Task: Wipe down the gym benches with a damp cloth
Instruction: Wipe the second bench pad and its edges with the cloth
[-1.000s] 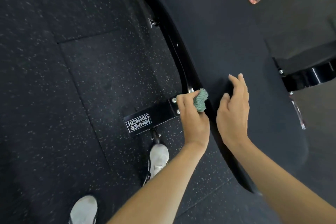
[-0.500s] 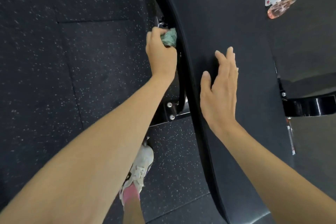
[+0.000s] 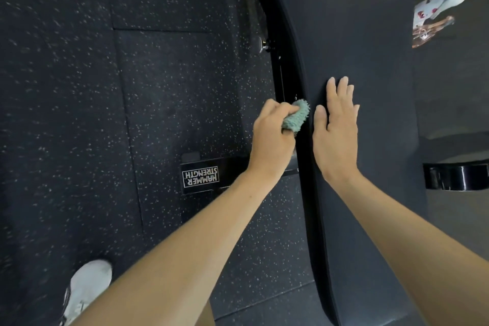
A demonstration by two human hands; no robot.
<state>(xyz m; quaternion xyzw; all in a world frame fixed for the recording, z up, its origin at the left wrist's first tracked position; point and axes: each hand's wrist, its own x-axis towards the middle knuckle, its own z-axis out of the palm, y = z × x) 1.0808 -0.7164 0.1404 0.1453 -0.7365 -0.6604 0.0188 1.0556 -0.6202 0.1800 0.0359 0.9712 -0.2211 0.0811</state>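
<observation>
You are working the side edge of the bench (image 3: 357, 34), as I read it. Your left hand (image 3: 272, 140) is clenched round the bunched green cloth (image 3: 297, 116) and presses it against the glossy black edge just left of centre frame. Your right hand (image 3: 334, 135) lies flat on the pad top just beside it, fingers straight and holding nothing, likely as a brace.

The next move calls for a firm stroke along that edge, steering past the knob (image 3: 262, 45) in the upper centre. Whether the broad top has been wiped I cannot tell; it shows no wet sheen.

The pad is matt and dark, running from top centre to lower right. Speckled rubber floor (image 3: 132, 87) fills the left. A frame foot (image 3: 200, 177) labelled Hammer Strength sits below your left wrist, and another black foot (image 3: 455, 176) sits at the right edge. Your white shoe (image 3: 87, 286) shows at lower left. At upper right lies a white patterned item (image 3: 436, 5), too blurred to name.
</observation>
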